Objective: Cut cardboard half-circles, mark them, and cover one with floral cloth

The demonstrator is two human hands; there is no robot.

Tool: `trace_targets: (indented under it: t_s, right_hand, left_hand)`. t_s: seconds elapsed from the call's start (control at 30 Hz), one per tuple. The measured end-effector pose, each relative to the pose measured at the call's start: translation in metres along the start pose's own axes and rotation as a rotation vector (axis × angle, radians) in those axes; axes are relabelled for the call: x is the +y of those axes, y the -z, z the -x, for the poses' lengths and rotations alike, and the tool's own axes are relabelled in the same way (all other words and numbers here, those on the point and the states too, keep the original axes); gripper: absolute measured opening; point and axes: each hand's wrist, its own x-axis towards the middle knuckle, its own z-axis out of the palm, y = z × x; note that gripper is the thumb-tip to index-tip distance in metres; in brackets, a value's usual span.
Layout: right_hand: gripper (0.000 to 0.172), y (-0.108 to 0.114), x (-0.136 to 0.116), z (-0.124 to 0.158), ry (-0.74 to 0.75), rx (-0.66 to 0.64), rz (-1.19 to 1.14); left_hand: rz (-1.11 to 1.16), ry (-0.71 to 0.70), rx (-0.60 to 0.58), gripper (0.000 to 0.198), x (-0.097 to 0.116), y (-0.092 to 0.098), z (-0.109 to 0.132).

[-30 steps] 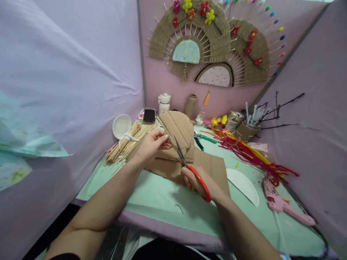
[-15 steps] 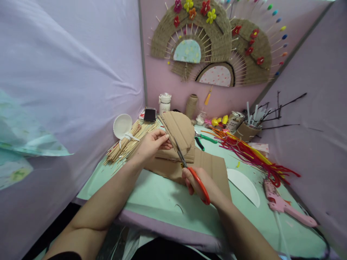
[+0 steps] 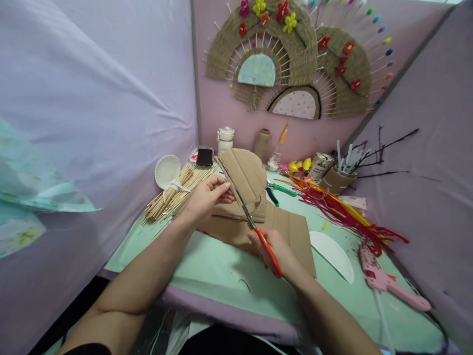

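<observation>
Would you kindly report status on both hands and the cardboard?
Left hand pinches brown half-round cardboard piece. Right hand holds red-handled scissors, blades at its edge. Nothing blocking.

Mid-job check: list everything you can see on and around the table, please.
semicircular brown cardboard piece: one, brown, raised at centre
red-handled steel scissors: one, red, blades against that piece
flat brown cardboard sheet: one, brown, lying beneath them
bundle of wooden skewers: one, tan, left side
round white paper plate: one, white, behind the skewers
white half-plate: one, white, right of the sheet
pink glue gun: one, pink, near right
pipe cleaners: many, red, yellow, orange, far right
green-handled pliers: one, green, behind the sheet
woven straw fans: two, tan, back wall
left hand: one, gripping the cardboard piece
right hand: one, in the scissor handles
</observation>
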Motion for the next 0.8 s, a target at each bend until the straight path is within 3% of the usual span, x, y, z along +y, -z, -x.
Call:
trace_targets:
  t_s: [0.5, 0.8]
  right_hand:
    - [0.046, 0.000, -0.004, -0.001, 0.042, 0.059, 0.036]
    - [0.045, -0.001, -0.003, -0.001, 0.078, 0.036, 0.025]
  left_hand:
    - [-0.026, 0.153, -0.050, 0.022, -0.001, -0.010, 0.004]
    - [-0.151, 0.001, -0.116, 0.026, -0.011, -0.005, 0.002]
